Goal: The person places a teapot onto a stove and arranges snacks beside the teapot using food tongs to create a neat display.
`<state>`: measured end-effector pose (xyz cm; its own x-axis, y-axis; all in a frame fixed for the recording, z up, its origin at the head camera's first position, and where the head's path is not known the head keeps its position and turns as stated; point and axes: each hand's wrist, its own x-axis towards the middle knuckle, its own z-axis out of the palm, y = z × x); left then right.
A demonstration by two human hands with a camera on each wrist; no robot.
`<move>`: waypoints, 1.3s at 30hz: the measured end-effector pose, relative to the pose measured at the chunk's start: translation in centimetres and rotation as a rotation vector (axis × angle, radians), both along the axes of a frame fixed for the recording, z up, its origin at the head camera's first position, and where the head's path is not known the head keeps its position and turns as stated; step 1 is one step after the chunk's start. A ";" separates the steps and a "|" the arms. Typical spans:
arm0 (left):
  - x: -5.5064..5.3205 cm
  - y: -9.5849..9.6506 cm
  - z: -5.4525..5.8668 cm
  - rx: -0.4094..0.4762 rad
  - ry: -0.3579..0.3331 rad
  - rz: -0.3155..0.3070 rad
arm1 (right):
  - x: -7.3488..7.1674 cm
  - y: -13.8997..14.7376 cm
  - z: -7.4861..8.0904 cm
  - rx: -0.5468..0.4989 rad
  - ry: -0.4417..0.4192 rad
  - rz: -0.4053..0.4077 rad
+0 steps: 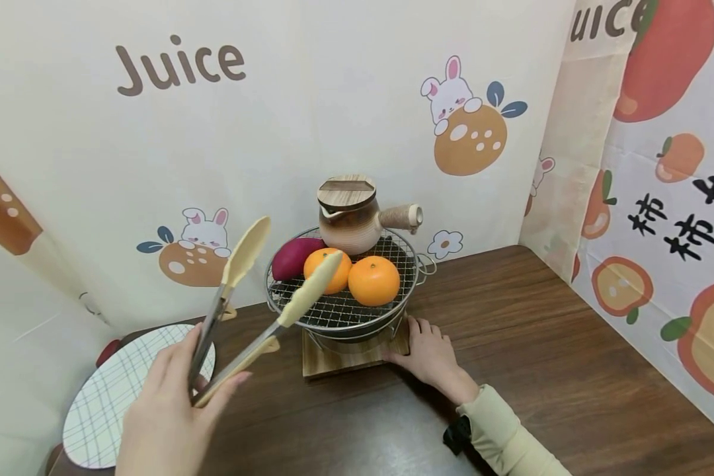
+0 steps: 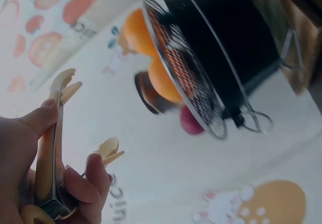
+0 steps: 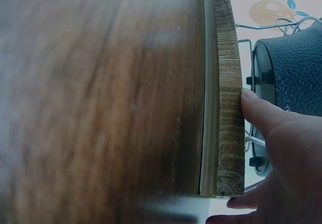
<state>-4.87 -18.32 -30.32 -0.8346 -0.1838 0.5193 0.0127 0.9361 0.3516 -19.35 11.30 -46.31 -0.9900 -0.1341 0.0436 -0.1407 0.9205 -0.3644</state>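
Note:
My left hand (image 1: pixel 169 410) grips a pair of tongs (image 1: pixel 302 301) with cream tips, arms spread apart and nothing between them. They rise in front of and left of a black tabletop grill (image 2: pixel 226 43). On its wire rack (image 1: pixel 333 317) sit two oranges (image 1: pixel 375 281), a purple sweet potato (image 1: pixel 293 259) and a brown side-handled teapot (image 1: pixel 357 231) with a wooden lid. Below the grill lies a square wooden board (image 1: pixel 342 362). My right hand (image 1: pixel 431 357) holds the board's front right corner, thumb on the front edge (image 3: pixel 230 133) and fingers along the right side.
A round white checked plate (image 1: pixel 110 396) lies at the left of the dark wooden table (image 1: pixel 512 330), with a red thing (image 1: pixel 107 352) partly hidden behind it. Printed cloth walls (image 1: pixel 345 99) stand behind and to the right, close to the grill's back.

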 end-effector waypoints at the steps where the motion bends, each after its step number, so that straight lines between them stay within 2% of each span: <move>1: 0.0 -0.4 -0.1 0.002 -0.006 0.019 | 0.0 0.0 0.0 0.002 0.005 0.000; 5: -0.1 -1.6 -0.6 0.013 -0.023 0.070 | 0.0 0.0 -0.1 0.015 0.023 0.002; 8: -0.1 -2.3 -1.2 0.020 -0.007 0.083 | 0.0 0.0 -0.1 0.019 0.028 0.004; 12: -0.1 -3.2 -1.8 0.038 -0.020 0.109 | 0.0 0.0 -0.1 0.016 0.025 0.003; 18: -0.4 -4.1 -2.5 0.094 -0.123 0.168 | 0.0 0.0 -0.1 0.015 0.032 0.004; 26: -1.6 -5.9 -3.5 0.138 -0.262 0.189 | -0.1 -0.1 -0.3 0.012 0.029 0.001; 28: -2.0 -6.3 -3.9 0.143 -0.270 0.178 | -0.1 -0.1 -0.3 0.014 0.028 0.002; 31: -2.6 -6.9 -4.6 0.145 -0.246 0.162 | 0.0 0.0 -0.2 0.017 0.021 0.001; 36: -3.6 -7.7 -6.0 0.140 -0.223 0.163 | 0.0 0.0 -0.1 0.021 0.019 0.006; 39: -4.1 -7.9 -6.7 0.140 -0.233 0.166 | 0.0 0.0 -0.1 0.023 0.021 0.007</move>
<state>-8.96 -26.23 -37.00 -0.8807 -0.3839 0.2773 -0.2328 0.8608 0.4525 -19.38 11.27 -46.42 -0.9880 -0.1422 0.0609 -0.1545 0.9275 -0.3404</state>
